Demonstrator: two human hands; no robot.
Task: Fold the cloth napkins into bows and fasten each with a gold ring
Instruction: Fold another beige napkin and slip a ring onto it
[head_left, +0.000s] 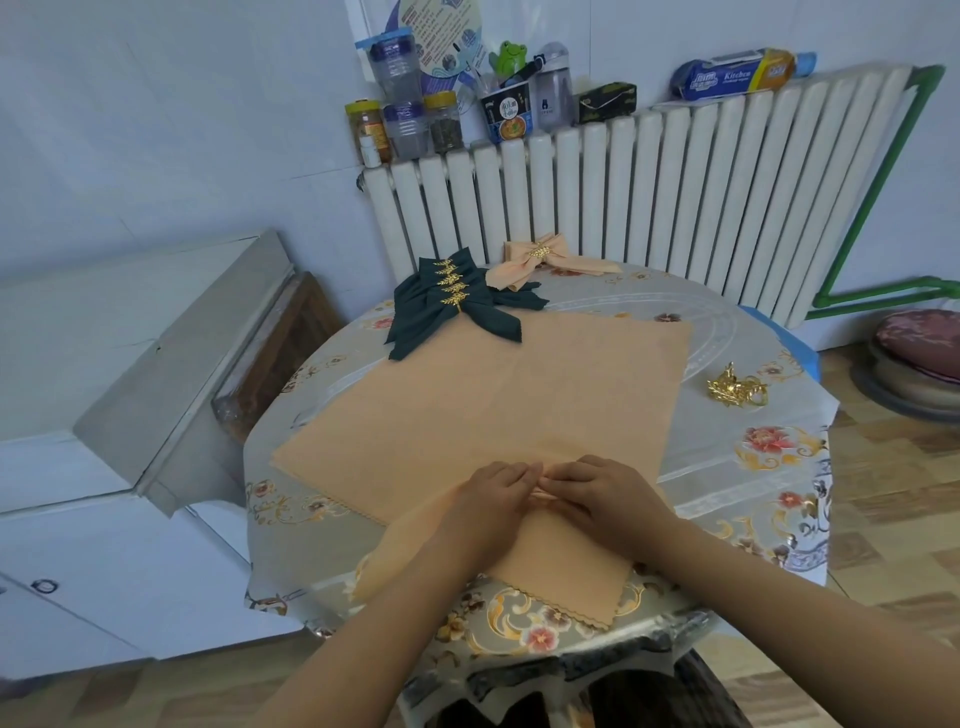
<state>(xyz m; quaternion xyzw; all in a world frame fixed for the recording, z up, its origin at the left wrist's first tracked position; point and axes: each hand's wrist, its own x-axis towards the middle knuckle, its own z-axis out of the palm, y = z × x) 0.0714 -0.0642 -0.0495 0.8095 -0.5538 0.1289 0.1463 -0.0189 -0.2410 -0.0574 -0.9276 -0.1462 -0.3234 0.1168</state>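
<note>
**A:** How much room have you got on that counter (769, 467)?

**B:** Decent. The peach napkin (493, 395) lies flat across the middle, its near corner hanging just over the near edge and its left corner almost at the left edge. To your right there's a bare strip of flowered cloth, with a little heap of gold rings (736, 388) near the right rim, apart from the napkin. At the far side, the stack of dark green bows (453, 304) overlaps the napkin's far corner, and a finished peach bow (540, 260) sits just behind it, close to the radiator (649, 197).

**A:** And your hands?

**B:** Both are low on the near half of the napkin, knuckles up, forearms coming in from the near edge. Your left hand (491, 493) and right hand (597, 493) meet fingertip to fingertip, fingers curled in, pinching a small pleat of the peach fabric between them. The fold is bunched right where the fingertips touch; the rest of the cloth lies smooth.
</note>
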